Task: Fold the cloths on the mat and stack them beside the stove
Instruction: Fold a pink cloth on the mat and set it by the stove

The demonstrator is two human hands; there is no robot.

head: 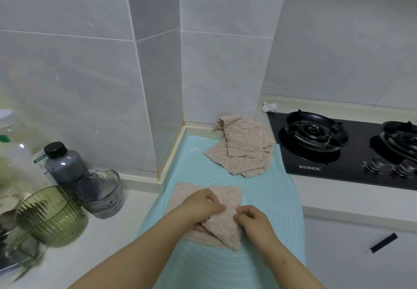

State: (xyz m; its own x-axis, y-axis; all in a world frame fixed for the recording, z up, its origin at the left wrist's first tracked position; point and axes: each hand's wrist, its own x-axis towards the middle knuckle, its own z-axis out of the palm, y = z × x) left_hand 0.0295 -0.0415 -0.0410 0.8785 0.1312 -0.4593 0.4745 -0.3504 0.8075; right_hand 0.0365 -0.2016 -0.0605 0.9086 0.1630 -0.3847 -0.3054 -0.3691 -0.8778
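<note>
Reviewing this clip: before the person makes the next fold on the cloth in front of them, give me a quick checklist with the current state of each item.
1. Both hands on the cloth: ok. The left hand and the right hand pinch the near cloth.
2. Cloth on the mat: ok.
3. Fold edges aligned: not ok; the upper flap lies skewed across the layer beneath.
4. Stacking spot beside the stove: cannot tell; the other cloths lie there loosely, some unfolded.
5. Glass cups clear of the working area: ok; they stand off the mat.
</note>
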